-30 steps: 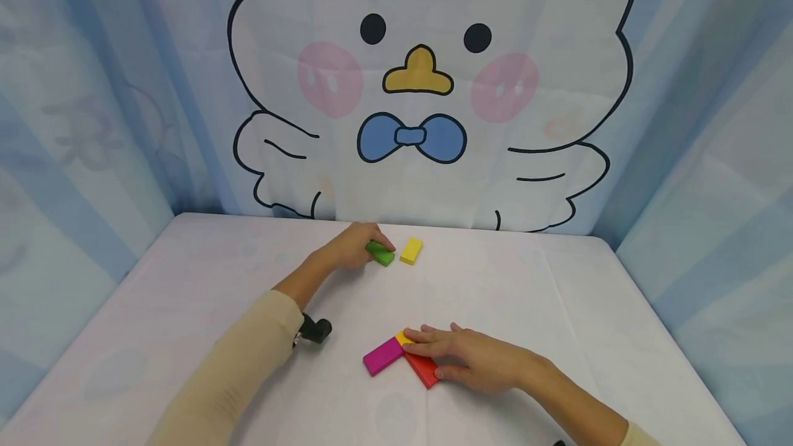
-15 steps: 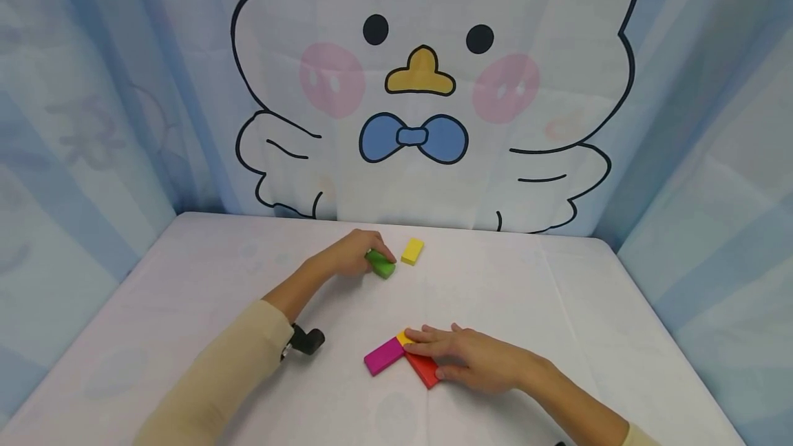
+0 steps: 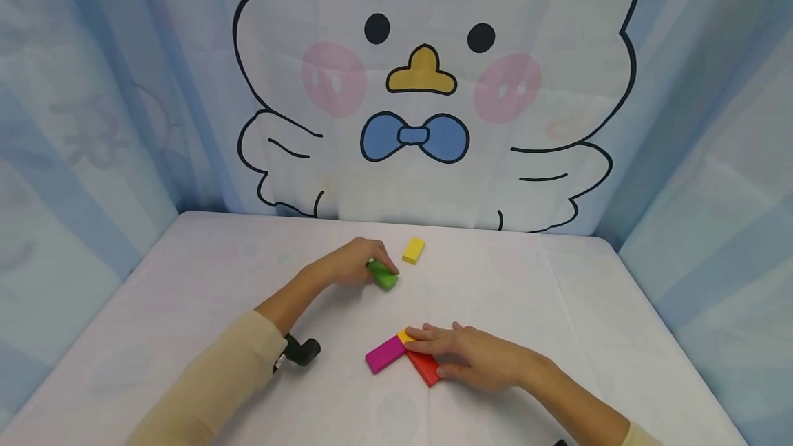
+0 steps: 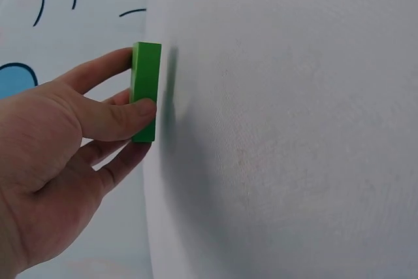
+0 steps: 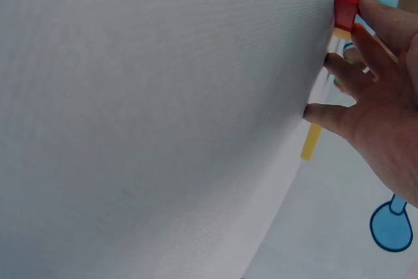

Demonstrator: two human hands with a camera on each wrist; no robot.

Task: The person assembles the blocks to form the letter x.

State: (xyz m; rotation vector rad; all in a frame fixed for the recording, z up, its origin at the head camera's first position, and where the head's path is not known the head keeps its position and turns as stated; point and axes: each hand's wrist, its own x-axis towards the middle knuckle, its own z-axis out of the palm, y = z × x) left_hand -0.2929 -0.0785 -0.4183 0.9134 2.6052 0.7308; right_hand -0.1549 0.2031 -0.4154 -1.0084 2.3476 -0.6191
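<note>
My left hand (image 3: pixel 359 260) pinches a green block (image 3: pixel 382 274) between thumb and fingers near the back of the table. In the left wrist view the green block (image 4: pixel 146 89) stands out just over the white surface, thumb on its near face. My right hand (image 3: pixel 473 356) rests with spread, fairly straight fingers beside a red block (image 3: pixel 424 367). Its thumb touches the red block's near end and its index finger reaches an orange-yellow block (image 3: pixel 405 336), partly covered. A magenta block (image 3: pixel 385 354) lies at an angle, its end against the orange-yellow one.
A yellow block (image 3: pixel 413 250) lies alone near the back edge, right of my left hand. White cloth (image 3: pixel 526 288) covers the table. Behind it hangs a curtain (image 3: pixel 427 184) printed with a cartoon chick. A black wrist device (image 3: pixel 302 350) sits at my left sleeve.
My left hand has drawn the green block a little toward me, away from the yellow block. My right hand and the three blocks by it have stayed in place.
</note>
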